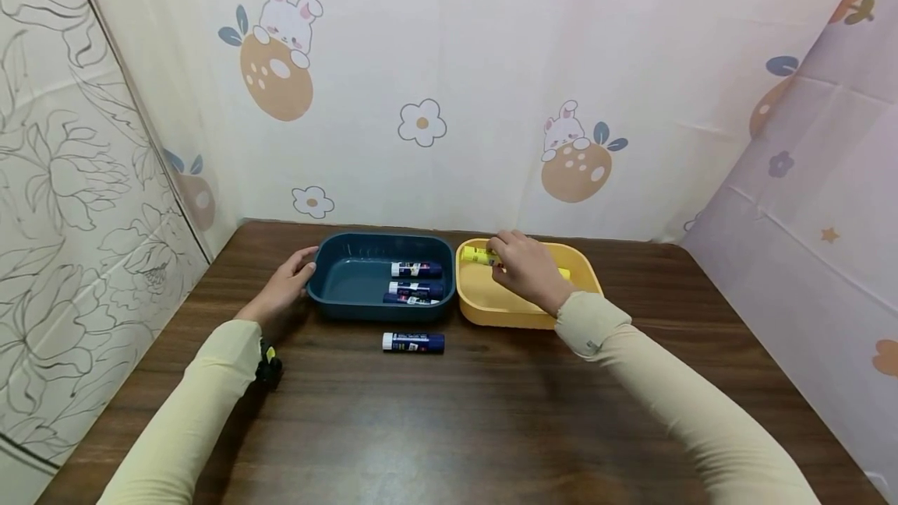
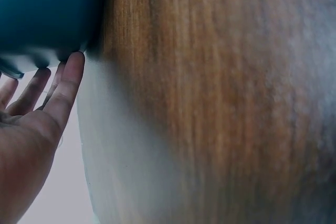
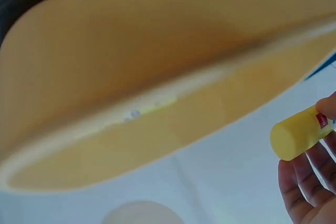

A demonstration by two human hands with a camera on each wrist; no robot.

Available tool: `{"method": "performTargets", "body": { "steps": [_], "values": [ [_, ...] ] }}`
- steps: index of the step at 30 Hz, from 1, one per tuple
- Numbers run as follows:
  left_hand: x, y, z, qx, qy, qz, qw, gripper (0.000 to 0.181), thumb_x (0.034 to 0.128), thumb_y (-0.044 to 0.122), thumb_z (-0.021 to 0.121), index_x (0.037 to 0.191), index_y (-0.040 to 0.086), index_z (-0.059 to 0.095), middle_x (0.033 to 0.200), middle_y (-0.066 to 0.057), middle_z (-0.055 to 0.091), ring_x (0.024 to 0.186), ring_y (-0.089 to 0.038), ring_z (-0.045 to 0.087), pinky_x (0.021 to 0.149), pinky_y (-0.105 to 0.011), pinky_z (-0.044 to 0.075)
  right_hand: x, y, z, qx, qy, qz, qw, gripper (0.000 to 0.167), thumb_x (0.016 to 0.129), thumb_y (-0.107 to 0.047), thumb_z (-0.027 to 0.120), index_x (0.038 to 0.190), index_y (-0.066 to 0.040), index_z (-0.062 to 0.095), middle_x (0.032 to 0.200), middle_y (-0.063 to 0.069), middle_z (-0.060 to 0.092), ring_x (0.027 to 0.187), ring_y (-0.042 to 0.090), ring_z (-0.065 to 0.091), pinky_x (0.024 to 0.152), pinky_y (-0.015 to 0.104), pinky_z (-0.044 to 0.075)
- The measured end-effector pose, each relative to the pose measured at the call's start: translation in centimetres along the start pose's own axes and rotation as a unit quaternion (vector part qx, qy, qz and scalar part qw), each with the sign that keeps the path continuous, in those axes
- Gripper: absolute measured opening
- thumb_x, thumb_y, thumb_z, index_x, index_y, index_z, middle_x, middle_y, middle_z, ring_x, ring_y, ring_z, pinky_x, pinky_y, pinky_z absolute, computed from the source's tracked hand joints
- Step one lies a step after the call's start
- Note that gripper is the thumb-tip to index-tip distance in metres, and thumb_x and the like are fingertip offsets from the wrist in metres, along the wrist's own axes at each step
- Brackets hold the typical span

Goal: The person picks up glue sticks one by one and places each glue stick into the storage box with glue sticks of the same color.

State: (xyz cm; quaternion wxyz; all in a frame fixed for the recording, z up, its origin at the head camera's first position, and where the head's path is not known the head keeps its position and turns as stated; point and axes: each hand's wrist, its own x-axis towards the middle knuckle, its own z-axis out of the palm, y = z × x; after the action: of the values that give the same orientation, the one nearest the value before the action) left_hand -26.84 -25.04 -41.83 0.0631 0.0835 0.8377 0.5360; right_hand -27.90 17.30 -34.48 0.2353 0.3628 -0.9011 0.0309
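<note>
My left hand (image 1: 286, 283) touches the left end of a dark blue tray (image 1: 365, 310), its extended fingertips against the tray's wall in the left wrist view. Inside that tray lie three navy glue sticks with white ends, one of them a glue stick (image 1: 417, 270) near the back. Over the yellow tray (image 1: 505, 319), my right hand (image 1: 526, 267) pinches a yellow glue stick (image 3: 294, 135) between thumb and fingers. Another yellow glue stick (image 1: 564, 273) is in that tray, partly hidden behind the hand.
A navy glue stick (image 1: 413, 342) with a white end lies on the brown wooden table (image 1: 421, 419), in front of the blue tray. Both trays stand side by side near the back edge. A printed curtain (image 1: 484, 68) hangs behind. A small black object (image 1: 269, 365) is by the left wrist.
</note>
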Motion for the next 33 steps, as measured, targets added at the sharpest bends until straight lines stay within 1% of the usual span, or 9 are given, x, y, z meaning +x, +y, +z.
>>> {"method": "performTargets", "body": {
  "steps": [7, 12, 17, 23, 28, 33],
  "values": [
    [0.0, 0.0, 0.0, 0.0, 0.006, -0.011, 0.9999, 0.053, 0.1061, 0.029, 0.03, 0.152, 0.006, 0.015, 0.146, -0.03, 0.026, 0.128, -0.043, 0.035, 0.097, -0.056, 0.038, -0.1, 0.6, 1.7, 0.006, -0.025, 0.021, 0.9995, 0.02, 0.074, -0.002, 0.07, 0.094, -0.002, 0.065, 0.084, 0.008, 0.058, 0.075, 0.024, 0.054, 0.057, 0.036, 0.047],
    [-0.1, 0.2, 0.0, -0.001, 0.003, -0.007, 1.0, 0.053, 0.1062, 0.028, 0.03, 0.152, 0.005, 0.015, 0.146, -0.031, 0.025, 0.128, -0.044, 0.035, 0.096, -0.056, 0.04, -0.1, 1.2, 2.9, 0.011, -0.036, 0.03, 0.9989, 0.017, 0.074, 0.0, 0.069, 0.09, -0.003, 0.064, 0.082, 0.008, 0.058, 0.073, 0.026, 0.055, 0.056, 0.036, 0.047],
    [0.0, 0.2, 0.1, 0.001, 0.004, -0.003, 1.0, 0.052, 0.1063, 0.027, 0.029, 0.151, 0.004, 0.016, 0.143, -0.032, 0.029, 0.125, -0.044, 0.038, 0.095, -0.055, 0.041, -0.2, 1.7, 4.0, 0.015, -0.061, 0.051, 0.9967, 0.015, 0.075, 0.001, 0.067, 0.088, -0.004, 0.064, 0.082, 0.007, 0.058, 0.074, 0.025, 0.057, 0.058, 0.038, 0.047],
    [0.1, 0.0, 0.1, -0.001, 0.008, -0.006, 1.0, 0.053, 0.1062, 0.028, 0.029, 0.151, 0.004, 0.016, 0.145, -0.031, 0.028, 0.127, -0.044, 0.036, 0.097, -0.055, 0.039, -0.4, 2.0, 5.0, 0.007, -0.087, 0.063, 0.9942, 0.014, 0.078, 0.0, 0.07, 0.09, -0.005, 0.063, 0.081, 0.007, 0.057, 0.07, 0.023, 0.057, 0.054, 0.037, 0.047],
    [0.1, -0.1, 0.1, -0.004, 0.006, -0.004, 1.0, 0.053, 0.1063, 0.027, 0.03, 0.152, 0.004, 0.015, 0.146, -0.031, 0.026, 0.128, -0.045, 0.035, 0.097, -0.055, 0.039, -0.4, 2.1, 5.6, 0.007, -0.097, 0.068, 0.993, 0.017, 0.078, 0.0, 0.072, 0.09, -0.003, 0.062, 0.082, 0.008, 0.057, 0.072, 0.024, 0.057, 0.058, 0.038, 0.048],
    [0.1, -0.1, 0.0, -0.008, 0.008, -0.007, 0.9999, 0.053, 0.1062, 0.027, 0.03, 0.152, 0.006, 0.015, 0.147, -0.03, 0.025, 0.129, -0.044, 0.035, 0.097, -0.055, 0.039, -0.2, 2.0, 5.9, 0.008, -0.104, 0.068, 0.9923, 0.014, 0.079, 0.001, 0.07, 0.09, -0.002, 0.061, 0.08, 0.009, 0.056, 0.072, 0.026, 0.057, 0.059, 0.04, 0.049]
  ]
}}
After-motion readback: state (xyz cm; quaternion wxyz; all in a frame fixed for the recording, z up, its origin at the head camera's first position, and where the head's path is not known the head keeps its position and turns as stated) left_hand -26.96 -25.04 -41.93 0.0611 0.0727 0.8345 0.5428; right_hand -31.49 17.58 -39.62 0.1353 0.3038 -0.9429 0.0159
